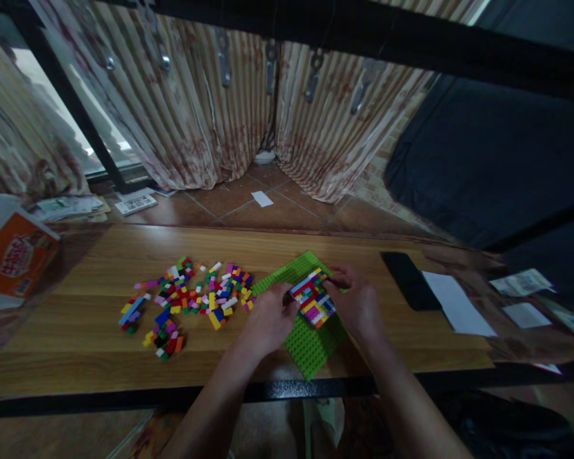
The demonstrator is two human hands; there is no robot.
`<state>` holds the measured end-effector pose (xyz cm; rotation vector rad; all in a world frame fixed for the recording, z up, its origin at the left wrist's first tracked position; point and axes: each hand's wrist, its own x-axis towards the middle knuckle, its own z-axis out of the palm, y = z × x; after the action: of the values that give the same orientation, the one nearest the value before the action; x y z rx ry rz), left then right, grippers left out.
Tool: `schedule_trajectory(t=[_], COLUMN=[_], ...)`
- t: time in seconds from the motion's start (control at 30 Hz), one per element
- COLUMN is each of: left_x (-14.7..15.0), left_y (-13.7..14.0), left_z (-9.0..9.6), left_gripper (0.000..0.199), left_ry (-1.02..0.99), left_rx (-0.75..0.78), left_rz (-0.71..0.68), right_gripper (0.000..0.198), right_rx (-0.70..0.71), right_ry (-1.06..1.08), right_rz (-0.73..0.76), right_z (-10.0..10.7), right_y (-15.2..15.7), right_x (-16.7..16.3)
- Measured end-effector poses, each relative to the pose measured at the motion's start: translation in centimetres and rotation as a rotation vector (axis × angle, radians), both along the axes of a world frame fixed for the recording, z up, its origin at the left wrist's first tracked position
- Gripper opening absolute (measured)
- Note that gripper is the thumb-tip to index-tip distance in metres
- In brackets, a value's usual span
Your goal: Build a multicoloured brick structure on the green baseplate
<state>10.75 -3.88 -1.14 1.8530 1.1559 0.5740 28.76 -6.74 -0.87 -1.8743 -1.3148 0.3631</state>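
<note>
A block of many-coloured toy bricks (314, 298) sits over the green baseplate (310, 350), which lies at an angle near the table's front edge. My left hand (272, 317) grips the block's left side, with thumb and fingers closed at its edge. On the opposite side, my right hand (356, 299) has its fingers closed against the block's right edge. Whether the block is pressed onto the baseplate or held just above it, I cannot tell. Loose coloured bricks (186, 296) are spread in a pile to the left of my left hand.
The wooden table (76, 344) carries a dark flat panel (409, 280) and a white paper sheet (456, 303) on the right. At far left stands a clear tub with an orange label (16, 255). Striped curtains (210, 108) hang beyond the table.
</note>
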Motion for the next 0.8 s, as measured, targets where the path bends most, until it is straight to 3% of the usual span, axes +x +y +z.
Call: schedule_trajectory(t=[0.27, 0.43, 0.57, 0.8], left_x=[-0.1, -0.1, -0.1, 0.0], left_y=[0.1, 0.1, 0.0, 0.0], left_z=[-0.3, -0.2, -0.1, 0.0], left_gripper=[0.022, 0.023, 0.02, 0.02], left_ry=[-0.001, -0.003, -0.006, 0.024], left_rx=[0.007, 0.022, 0.038, 0.036], left_rz=[-0.019, -0.025, -0.021, -0.015], right_gripper=[0.045, 0.046, 0.045, 0.039], right_rx=[-0.029, 0.026, -0.011, -0.037], right_ry=[0.308, 0.596, 0.774, 0.843], right_rz=[0.056, -0.087, -0.101, -0.11], right_z=[-0.4, -0.8, -1.1, -1.3], right_y=[-0.4, 0.3, 0.8, 0.8], right_x=[0.6, 0.6, -0.1, -0.4])
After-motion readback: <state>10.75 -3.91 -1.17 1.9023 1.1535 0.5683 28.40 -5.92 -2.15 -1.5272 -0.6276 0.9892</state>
